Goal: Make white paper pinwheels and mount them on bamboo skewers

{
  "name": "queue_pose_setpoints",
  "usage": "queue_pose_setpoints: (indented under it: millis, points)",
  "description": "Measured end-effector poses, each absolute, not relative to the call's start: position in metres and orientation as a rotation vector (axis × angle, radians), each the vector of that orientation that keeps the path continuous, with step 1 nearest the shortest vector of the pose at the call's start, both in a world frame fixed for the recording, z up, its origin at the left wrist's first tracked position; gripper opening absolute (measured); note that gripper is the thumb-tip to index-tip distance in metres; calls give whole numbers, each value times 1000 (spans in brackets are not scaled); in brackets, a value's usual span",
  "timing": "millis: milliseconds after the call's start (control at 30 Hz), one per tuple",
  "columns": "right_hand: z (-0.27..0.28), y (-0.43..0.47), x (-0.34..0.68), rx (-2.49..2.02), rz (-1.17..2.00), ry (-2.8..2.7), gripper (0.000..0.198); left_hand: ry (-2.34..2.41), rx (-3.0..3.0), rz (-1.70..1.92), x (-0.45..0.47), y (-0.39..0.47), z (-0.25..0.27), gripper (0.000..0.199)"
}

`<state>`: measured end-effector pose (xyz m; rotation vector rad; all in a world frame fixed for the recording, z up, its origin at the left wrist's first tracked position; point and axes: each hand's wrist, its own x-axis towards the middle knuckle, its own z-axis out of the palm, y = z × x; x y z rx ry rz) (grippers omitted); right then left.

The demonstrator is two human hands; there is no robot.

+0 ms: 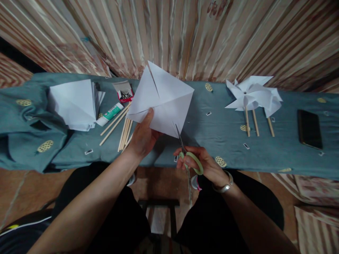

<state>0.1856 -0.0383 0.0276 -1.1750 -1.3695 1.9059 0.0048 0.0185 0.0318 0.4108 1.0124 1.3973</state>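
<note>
My left hand grips a white paper square by its lower left side, thumb on top and the other fingers beneath. Slits run inward from the paper's top and left corners. In my right hand is a pair of scissors with pale green handles. Their blades meet the paper's bottom corner, where a short cut shows. Left of the paper lie several wooden sticks, a green and white tube and a small red box with metal pins inside.
A stack of white paper sits on the left of the cloth-covered table. Paper pinwheels on wooden sticks lie on the right, with a black phone beyond them. A pleated curtain hangs behind the table.
</note>
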Motion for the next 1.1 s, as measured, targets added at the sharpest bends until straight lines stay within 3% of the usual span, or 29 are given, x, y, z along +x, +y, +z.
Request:
queue_pose_setpoints:
  millis: [600, 1100]
  points:
    - [25, -39, 183, -1150, 1899, -1336, 42, 1042, 457, 1380, 2, 17, 30, 25]
    - [25, -40, 179, -1229, 1938, -1231, 53, 967, 446, 1408, 0, 18, 30, 24]
